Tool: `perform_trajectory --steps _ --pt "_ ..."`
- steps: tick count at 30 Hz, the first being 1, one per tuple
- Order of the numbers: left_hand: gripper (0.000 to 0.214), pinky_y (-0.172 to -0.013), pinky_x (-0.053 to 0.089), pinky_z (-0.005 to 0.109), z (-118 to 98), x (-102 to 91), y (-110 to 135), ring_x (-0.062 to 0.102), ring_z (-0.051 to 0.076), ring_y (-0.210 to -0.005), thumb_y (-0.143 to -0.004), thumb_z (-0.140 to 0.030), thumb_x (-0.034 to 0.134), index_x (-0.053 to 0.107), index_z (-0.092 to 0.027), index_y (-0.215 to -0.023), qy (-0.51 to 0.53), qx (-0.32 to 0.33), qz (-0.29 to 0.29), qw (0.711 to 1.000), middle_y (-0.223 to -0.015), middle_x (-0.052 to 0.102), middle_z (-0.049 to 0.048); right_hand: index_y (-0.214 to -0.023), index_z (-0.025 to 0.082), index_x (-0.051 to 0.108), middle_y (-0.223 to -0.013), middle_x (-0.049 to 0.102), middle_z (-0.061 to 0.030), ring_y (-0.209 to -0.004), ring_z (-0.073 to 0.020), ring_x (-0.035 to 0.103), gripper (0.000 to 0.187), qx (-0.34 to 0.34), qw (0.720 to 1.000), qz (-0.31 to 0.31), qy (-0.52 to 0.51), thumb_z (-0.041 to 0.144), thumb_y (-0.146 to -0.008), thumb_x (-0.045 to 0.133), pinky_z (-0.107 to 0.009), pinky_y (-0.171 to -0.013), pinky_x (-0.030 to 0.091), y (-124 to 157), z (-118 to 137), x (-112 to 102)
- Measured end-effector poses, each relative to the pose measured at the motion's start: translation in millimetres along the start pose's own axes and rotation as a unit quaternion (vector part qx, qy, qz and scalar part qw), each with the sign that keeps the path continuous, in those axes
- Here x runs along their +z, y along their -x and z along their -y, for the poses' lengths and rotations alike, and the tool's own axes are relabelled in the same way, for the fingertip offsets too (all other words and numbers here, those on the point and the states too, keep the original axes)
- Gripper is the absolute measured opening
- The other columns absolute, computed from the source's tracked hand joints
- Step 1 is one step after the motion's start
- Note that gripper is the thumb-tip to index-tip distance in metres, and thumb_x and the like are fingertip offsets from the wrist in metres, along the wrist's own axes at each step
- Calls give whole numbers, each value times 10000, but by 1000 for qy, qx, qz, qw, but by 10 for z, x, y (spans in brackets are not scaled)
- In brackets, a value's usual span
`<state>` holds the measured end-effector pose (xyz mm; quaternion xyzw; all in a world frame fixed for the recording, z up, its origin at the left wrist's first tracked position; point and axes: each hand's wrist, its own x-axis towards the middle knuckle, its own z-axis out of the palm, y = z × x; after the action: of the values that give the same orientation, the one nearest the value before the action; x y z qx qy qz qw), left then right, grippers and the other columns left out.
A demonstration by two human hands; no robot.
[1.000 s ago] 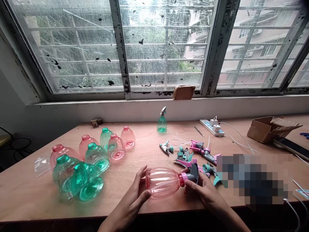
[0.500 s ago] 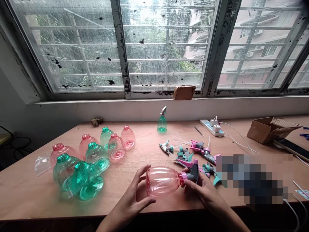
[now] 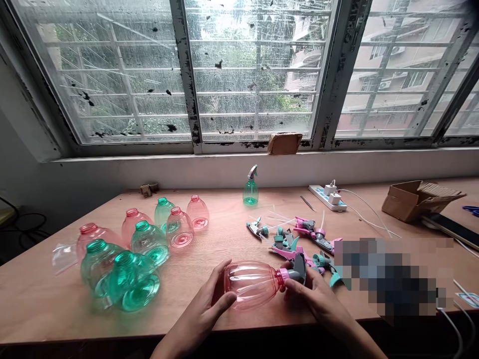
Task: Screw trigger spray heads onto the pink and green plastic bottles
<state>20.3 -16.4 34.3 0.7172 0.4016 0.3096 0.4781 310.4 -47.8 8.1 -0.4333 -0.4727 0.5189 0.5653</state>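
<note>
A clear pink spray bottle (image 3: pixel 250 285) lies on its side in the air above the table's front edge, its base to the left. My left hand (image 3: pixel 215 294) cups the base, thumb in front and fingers behind. My right hand (image 3: pixel 310 289) is closed round the pink collar and grey spray head (image 3: pixel 298 271) at the neck; some of its fingers are hidden behind. Just beyond my right hand lies a pile of loose trigger spray heads (image 3: pixel 290 242) in pink, teal and grey. To the left stand several open pink and green bottles (image 3: pixel 144 239).
A green spray bottle (image 3: pixel 250 192) with its head on stands at the back. A power strip (image 3: pixel 328 198) with white plugs and a cable, a cardboard box (image 3: pixel 415 202) and a dark flat device (image 3: pixel 452 229) occupy the right. A blurred-out patch covers the right front.
My left hand has closed in on the bottle's base, its thumb now against the side. The bottle has turned a little and dipped slightly. My right hand keeps its hold at the neck.
</note>
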Motion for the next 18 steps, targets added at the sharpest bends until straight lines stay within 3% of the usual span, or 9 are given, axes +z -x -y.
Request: perform_trajectory --steps 4,8,18 --pt "735 -1271 249 502 13 1 -9 372 355 -1508 -916 -568 687 410 -280 -1532 40 14 6 999 -1615 458 95 -1067 193 703 -778 743 -41 -681 -237 672 494 -2 1000 -6 6 535 -747 861 -376 -689 524 -3 -18 -8" --pt "790 -1268 269 499 40 -6 -15 364 357 -1511 -859 -521 779 405 -297 -1518 69 24 15 997 -1640 412 99 -1081 191 705 -793 742 -43 -693 -233 670 491 -5 1000 -7 6 519 -752 864 -363 -687 525 0 -29 -21" --pt "897 -1257 300 497 92 9 -31 360 346 -1511 -796 -406 870 358 -321 -1527 62 26 6 998 -1648 380 105 -1099 191 684 -769 736 -43 -708 -240 672 510 0 1000 -1 -13 531 -759 855 -379 -695 521 -9 -68 -13"
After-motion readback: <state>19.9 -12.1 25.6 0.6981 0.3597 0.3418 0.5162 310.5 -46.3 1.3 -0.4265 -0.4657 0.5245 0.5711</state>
